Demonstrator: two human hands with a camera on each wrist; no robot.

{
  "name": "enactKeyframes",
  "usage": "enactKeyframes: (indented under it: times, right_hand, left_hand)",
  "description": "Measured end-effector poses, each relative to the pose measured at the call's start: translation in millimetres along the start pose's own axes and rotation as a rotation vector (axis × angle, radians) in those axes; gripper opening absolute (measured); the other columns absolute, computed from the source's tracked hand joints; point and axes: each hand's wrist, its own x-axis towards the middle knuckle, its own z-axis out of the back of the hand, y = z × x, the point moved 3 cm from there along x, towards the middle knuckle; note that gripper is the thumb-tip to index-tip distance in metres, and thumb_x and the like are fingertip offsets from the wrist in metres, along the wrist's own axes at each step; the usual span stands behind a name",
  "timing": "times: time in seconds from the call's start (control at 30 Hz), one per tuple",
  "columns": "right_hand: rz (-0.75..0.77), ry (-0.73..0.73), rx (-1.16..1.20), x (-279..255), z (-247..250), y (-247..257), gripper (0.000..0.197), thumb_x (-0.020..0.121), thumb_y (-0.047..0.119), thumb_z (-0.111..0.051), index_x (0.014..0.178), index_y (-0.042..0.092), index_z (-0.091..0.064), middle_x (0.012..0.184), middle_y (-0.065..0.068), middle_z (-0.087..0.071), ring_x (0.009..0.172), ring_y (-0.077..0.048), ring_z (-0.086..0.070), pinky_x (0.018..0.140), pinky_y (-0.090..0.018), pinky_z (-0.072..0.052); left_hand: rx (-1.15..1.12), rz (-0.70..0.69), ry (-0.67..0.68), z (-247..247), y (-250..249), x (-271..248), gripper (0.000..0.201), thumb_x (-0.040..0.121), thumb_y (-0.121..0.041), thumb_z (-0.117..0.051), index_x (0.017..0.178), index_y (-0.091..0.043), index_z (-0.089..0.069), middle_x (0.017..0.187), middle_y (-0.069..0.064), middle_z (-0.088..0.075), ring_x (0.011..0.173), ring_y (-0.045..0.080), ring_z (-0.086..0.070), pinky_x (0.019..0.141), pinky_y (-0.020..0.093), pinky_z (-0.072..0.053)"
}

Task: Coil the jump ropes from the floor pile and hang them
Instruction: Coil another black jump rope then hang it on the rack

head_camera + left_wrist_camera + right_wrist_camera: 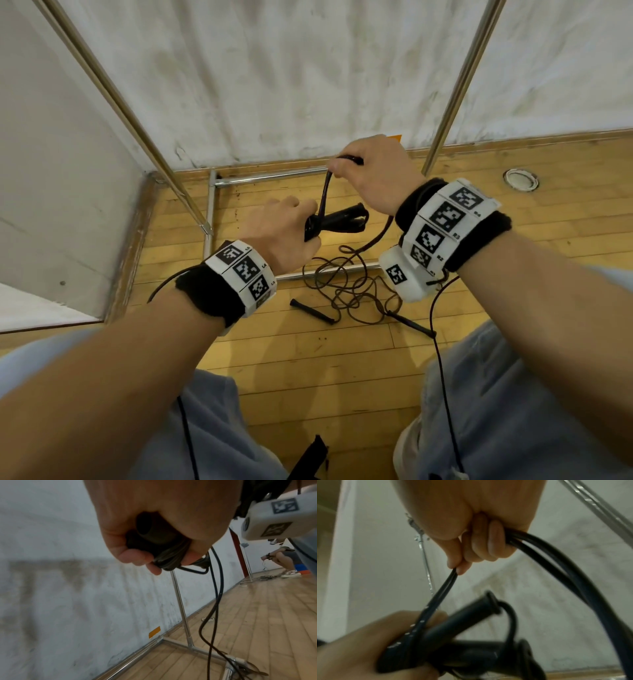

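My left hand (291, 229) grips the two black handles (342, 219) of a jump rope together with several turns of its cord; the handle ends (150, 530) show under my palm in the left wrist view. Above it, my right hand (373, 171) holds a doubled strand of that black cord (323, 195), pinched between thumb and finger (453, 563) and pulled taut from the handles (471, 616). The rest of the cord (573, 563) trails out of my fist toward the floor. A second black rope (349, 291) lies tangled on the wooden floor below, its handles (311, 311) loose.
A metal rack stands against the white wall, with slanting uprights (120, 102) (459, 89) and a base frame (267, 176) on the floor. A round floor fitting (520, 178) sits at right. Another person (283, 559) crouches far off along the wall. An orange tape strip (154, 632) marks the wall base.
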Motion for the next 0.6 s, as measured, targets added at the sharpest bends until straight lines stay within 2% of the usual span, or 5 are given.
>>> enactKeyframes:
  times: [0.17,0.3,0.43,0.57,0.6]
  right_hand:
    - [-0.097,0.039,0.137,4.7,4.5,-17.7,0.034,0.093,0.036,-0.055,0.082,0.008,-0.072,0.053,-0.003,-0.041,0.039,-0.006,-0.034,0.039,-0.014,-0.025]
    - [-0.15,0.124,0.281,2.6,1.9,-22.5,0.026,0.088,0.044,-0.059,0.072,0.026,-0.07,0.057,-0.003,-0.045,0.05,-0.013,-0.038,0.052,-0.021,-0.034]
    - [-0.195,0.164,0.476,3.8,-4.2,-27.2,0.026,0.087,0.033,-0.063,0.087,0.009,-0.072,0.07,-0.006,-0.064,0.059,-0.017,-0.059,0.064,-0.03,-0.049]
    - [-0.29,0.192,0.635,4.7,-23.0,-30.2,0.022,0.094,0.014,-0.053,0.104,-0.004,-0.061,0.063,-0.002,-0.052,0.05,-0.013,-0.042,0.043,-0.02,-0.035]
    - [-0.308,0.191,0.661,4.1,-27.3,-29.4,0.018,0.095,0.012,-0.05,0.097,0.0,-0.063,0.056,0.002,-0.05,0.045,-0.01,-0.039,0.042,-0.02,-0.031]
  left_hand:
    - [-0.136,-0.138,-0.125,20.1,-8.3,-5.2,0.024,0.076,-0.034,-0.057,0.089,-0.014,-0.058,0.075,0.0,-0.056,0.063,0.024,-0.052,0.052,0.03,-0.041]
    - [-0.239,-0.12,-0.168,32.4,-11.5,-8.1,0.031,0.072,-0.038,-0.055,0.094,-0.016,-0.058,0.075,-0.006,-0.058,0.064,0.022,-0.055,0.057,0.035,-0.048]
    - [-0.36,-0.08,-0.203,44.3,-10.0,-12.4,0.037,0.071,-0.04,-0.057,0.102,-0.02,-0.057,0.081,-0.007,-0.062,0.071,0.02,-0.061,0.064,0.032,-0.049]
    - [-0.545,0.037,-0.244,55.2,-10.7,-14.9,0.032,0.07,-0.041,-0.059,0.097,-0.031,-0.048,0.077,-0.014,-0.059,0.069,0.007,-0.06,0.059,0.026,-0.049]
    - [-0.595,0.069,-0.249,57.0,-10.6,-14.7,0.029,0.069,-0.041,-0.06,0.094,-0.034,-0.046,0.076,-0.014,-0.06,0.068,0.006,-0.06,0.058,0.025,-0.05]
